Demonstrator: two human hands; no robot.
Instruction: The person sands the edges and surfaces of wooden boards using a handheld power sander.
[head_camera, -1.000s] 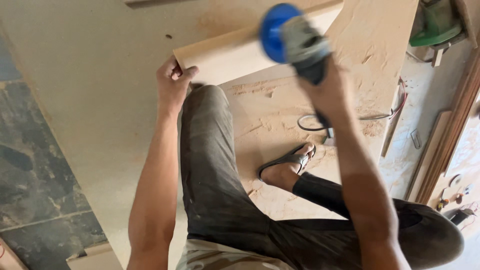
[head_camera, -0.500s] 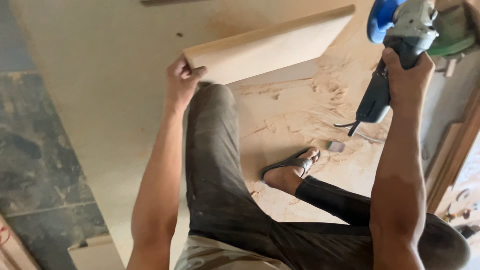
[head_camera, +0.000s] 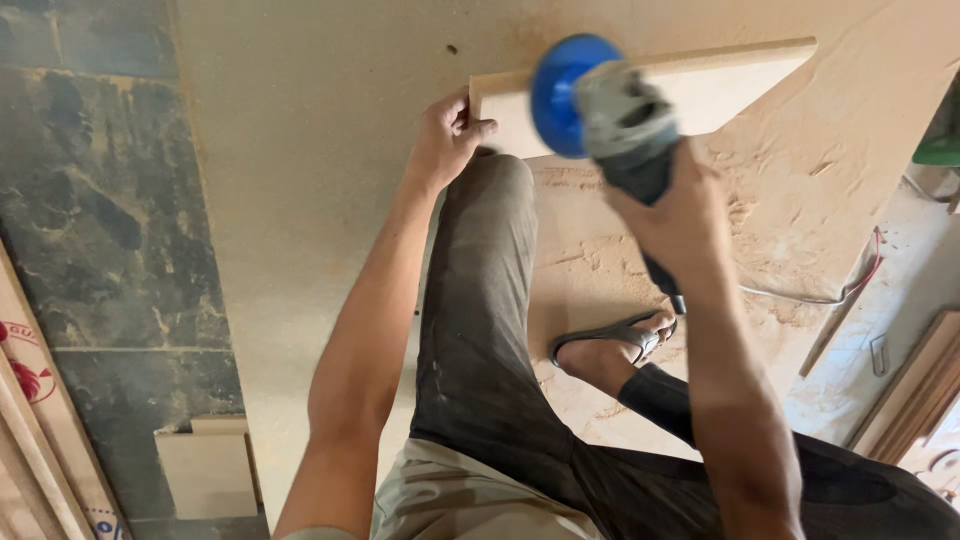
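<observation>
My left hand (head_camera: 445, 140) grips the near left corner of a small pale wooden board (head_camera: 720, 85), which stands on edge against my raised left knee (head_camera: 495, 185). My right hand (head_camera: 680, 215) holds a grey power sander (head_camera: 620, 125) by its body, with the round blue disc (head_camera: 562, 95) facing the board's face. The sander is blurred and sits just in front of the board's left half. A large sheet of pale board (head_camera: 320, 200) lies under me, covered in sawdust.
My sandalled right foot (head_camera: 610, 345) rests on the dusty sheet. A thin cable (head_camera: 850, 290) runs along the right side. Dark stone floor (head_camera: 110, 230) lies to the left, with a small offcut (head_camera: 205, 470) and leaning strips (head_camera: 35, 420). Wooden mouldings (head_camera: 915, 390) lie at far right.
My right hand has swung the sander from the far right back in front of the board. The view has shifted right, showing more stone floor on the left.
</observation>
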